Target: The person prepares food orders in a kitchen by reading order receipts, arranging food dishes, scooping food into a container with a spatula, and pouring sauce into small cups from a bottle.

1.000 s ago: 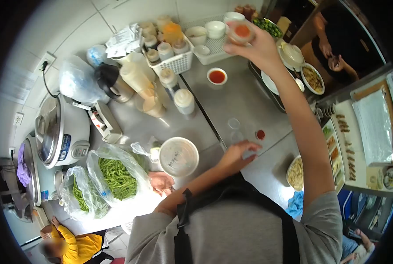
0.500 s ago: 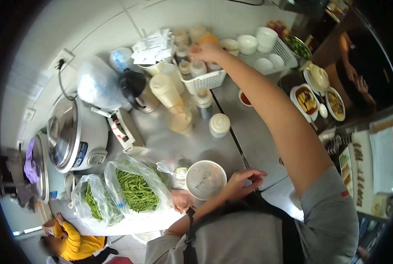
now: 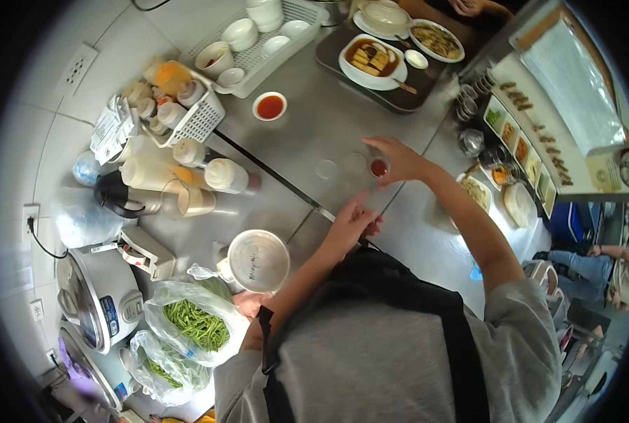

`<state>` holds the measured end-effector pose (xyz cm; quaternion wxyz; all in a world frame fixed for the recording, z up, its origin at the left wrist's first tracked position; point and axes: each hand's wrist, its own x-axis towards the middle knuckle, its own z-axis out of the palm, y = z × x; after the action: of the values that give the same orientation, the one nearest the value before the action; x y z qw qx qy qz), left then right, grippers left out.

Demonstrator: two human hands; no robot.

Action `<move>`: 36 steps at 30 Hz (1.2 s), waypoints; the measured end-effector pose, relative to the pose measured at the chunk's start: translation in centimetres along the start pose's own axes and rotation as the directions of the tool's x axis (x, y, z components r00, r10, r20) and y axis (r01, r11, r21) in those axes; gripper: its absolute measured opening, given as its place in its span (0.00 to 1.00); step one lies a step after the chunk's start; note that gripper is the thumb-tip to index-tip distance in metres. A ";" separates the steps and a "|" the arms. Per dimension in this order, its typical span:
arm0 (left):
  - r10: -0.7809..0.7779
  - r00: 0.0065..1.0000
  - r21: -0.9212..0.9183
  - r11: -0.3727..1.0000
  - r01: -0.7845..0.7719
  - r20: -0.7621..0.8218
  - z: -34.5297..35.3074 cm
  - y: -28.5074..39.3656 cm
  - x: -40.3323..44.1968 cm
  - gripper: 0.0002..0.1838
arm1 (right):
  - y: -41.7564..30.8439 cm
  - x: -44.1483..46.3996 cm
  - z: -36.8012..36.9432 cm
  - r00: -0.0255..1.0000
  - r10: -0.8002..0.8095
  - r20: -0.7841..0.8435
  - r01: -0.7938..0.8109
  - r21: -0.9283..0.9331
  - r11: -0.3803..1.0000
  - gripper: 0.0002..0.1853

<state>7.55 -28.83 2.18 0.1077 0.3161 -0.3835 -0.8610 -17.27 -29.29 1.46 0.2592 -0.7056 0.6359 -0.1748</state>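
My right hand [image 3: 404, 163] is closed around a small clear cup [image 3: 379, 168] with red sauce in the bottom, low over the steel counter. Just below it is my left hand [image 3: 351, 224], index finger stretched toward the cup and the other fingers loosely bent; I see nothing in it. A clear round lid-like disc [image 3: 325, 169] lies on the counter left of the cup. Farther off stands a white bowl of red sauce [image 3: 269, 106]. A white tub [image 3: 259, 261] with writing sits left of my left forearm.
Squeeze bottles [image 3: 226, 176] and a white bottle basket [image 3: 200, 116] stand at the left. Bags of green beans [image 3: 196, 326] lie near a rice cooker [image 3: 110, 303]. A dark tray [image 3: 335, 58] with dishes is at the back; a plate of food [image 3: 476, 192] stands at right.
My right hand has come back from the bottle basket and now holds the small sauce cup in front of me. My view has swung right; my left hand is now beside the cup.
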 end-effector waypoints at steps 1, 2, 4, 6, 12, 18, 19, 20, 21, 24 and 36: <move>-0.071 0.997 -0.019 0.997 0.071 0.004 0.8 -0.3 1.2 0.26 | 0.0 -1.1 0.5 0.999 0.021 -0.033 -0.020 0.015 1.000 0.47; -0.138 0.990 -0.038 0.990 0.138 0.007 1.3 -0.6 2.4 0.25 | -0.2 -1.6 1.0 0.997 0.038 -0.066 -0.036 0.029 0.999 0.47; -0.149 0.981 -0.155 0.979 0.129 -0.124 1.0 -1.9 5.7 0.25 | 0.1 -2.2 1.7 0.991 0.069 -0.117 -0.061 0.068 0.996 0.45; -0.059 0.971 -0.138 0.990 0.028 -0.232 1.1 -2.4 7.4 0.26 | 1.0 -2.7 2.6 0.984 0.100 -0.149 -0.082 0.128 0.988 0.44; 0.517 0.855 0.911 0.332 -0.245 0.042 2.6 -1.5 6.5 0.36 | 1.0 -3.9 2.2 0.969 0.094 -0.227 -0.046 0.207 0.977 0.38; 0.504 0.804 0.933 -0.321 -0.166 0.316 2.2 -3.3 7.4 0.38 | 3.3 -3.5 3.0 0.957 -0.062 -0.283 0.101 0.127 0.987 0.30; 0.491 0.808 0.925 -0.342 -0.165 0.326 2.0 -3.5 7.5 0.38 | 3.4 -3.6 3.1 0.955 -0.075 -0.288 0.119 0.136 0.984 0.29; 0.479 0.810 0.916 -0.366 -0.167 0.339 1.9 -3.6 7.6 0.38 | 3.5 -3.5 3.0 0.951 -0.087 -0.296 0.134 0.143 0.981 0.28; 0.473 0.813 0.920 -0.350 -0.179 0.339 1.8 -3.8 7.6 0.38 | 3.6 -3.5 2.9 0.948 -0.097 -0.304 0.147 0.148 0.978 0.27; 0.466 0.816 0.927 -0.309 -0.212 0.341 2.1 -3.6 7.3 0.39 | 3.7 -3.6 2.2 0.965 -0.129 -0.229 0.165 0.148 0.975 0.26; 0.311 0.926 0.955 -0.264 -0.134 0.216 2.8 -1.4 7.9 0.31 | 5.7 2.6 -1.3 0.796 0.190 0.575 -0.439 0.333 0.835 0.24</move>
<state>-0.27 -29.54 -1.04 0.0011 0.2529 -0.9495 -0.1857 -22.26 -32.34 -1.10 0.6028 -0.5270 0.5947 -0.0729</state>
